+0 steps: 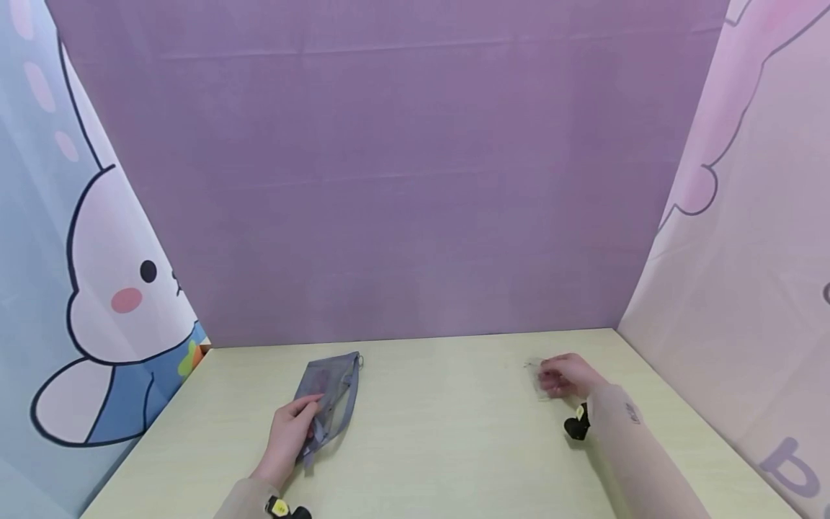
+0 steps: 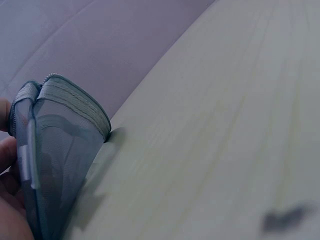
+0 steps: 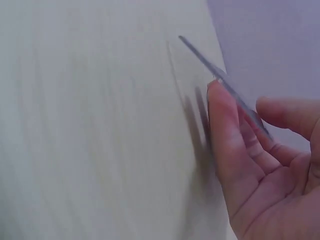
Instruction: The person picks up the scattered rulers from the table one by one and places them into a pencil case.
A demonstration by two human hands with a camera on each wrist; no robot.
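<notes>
A grey-blue mesh zipper pouch (image 1: 342,386) is at the left of the table, tilted, with its zipper edge to the right. My left hand (image 1: 287,438) pinches its near-left side, thumb on top. In the left wrist view the pouch (image 2: 65,145) stands up from the table with its top slightly parted; something dim shows through the mesh. At the right, my right hand (image 1: 570,376) holds a thin, clear flat piece (image 1: 535,378) low over the table. In the right wrist view this flat piece (image 3: 200,56) appears edge-on as a narrow strip between thumb and fingers; its kind cannot be told.
The pale wooden table (image 1: 447,432) ends at a purple backdrop (image 1: 415,180). Printed cloth walls stand on both sides, a cartoon figure (image 1: 123,274) on the left one. Black wrist cameras (image 1: 576,424) sit at both sleeves.
</notes>
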